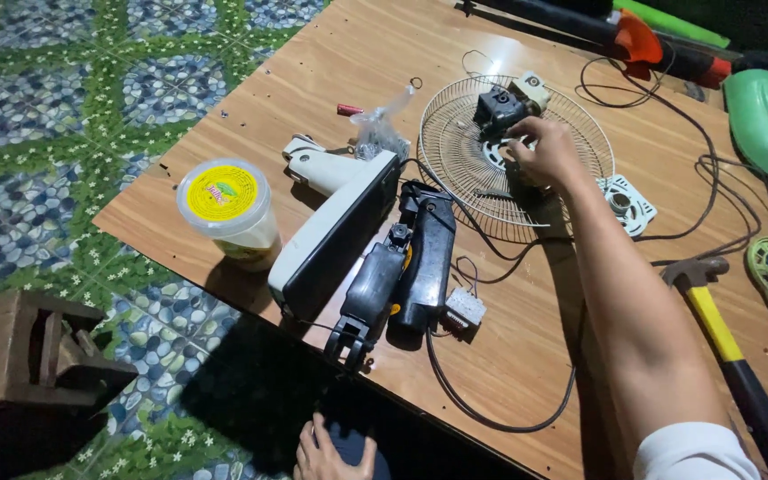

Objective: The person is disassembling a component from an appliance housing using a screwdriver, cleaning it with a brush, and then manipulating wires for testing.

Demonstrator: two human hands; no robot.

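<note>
The right hand (pixel 544 151) rests on the fan grille (pixel 468 169), which lies on the wooden board (pixel 526 356), with the fan motor (pixel 500 108) just beyond its fingertips. Left of the hand lie the plastic bag (pixel 378 132), fan housing (pixel 335 231) and lidded tub (pixel 228 212); right of it, the hammer (pixel 726 342).
</note>
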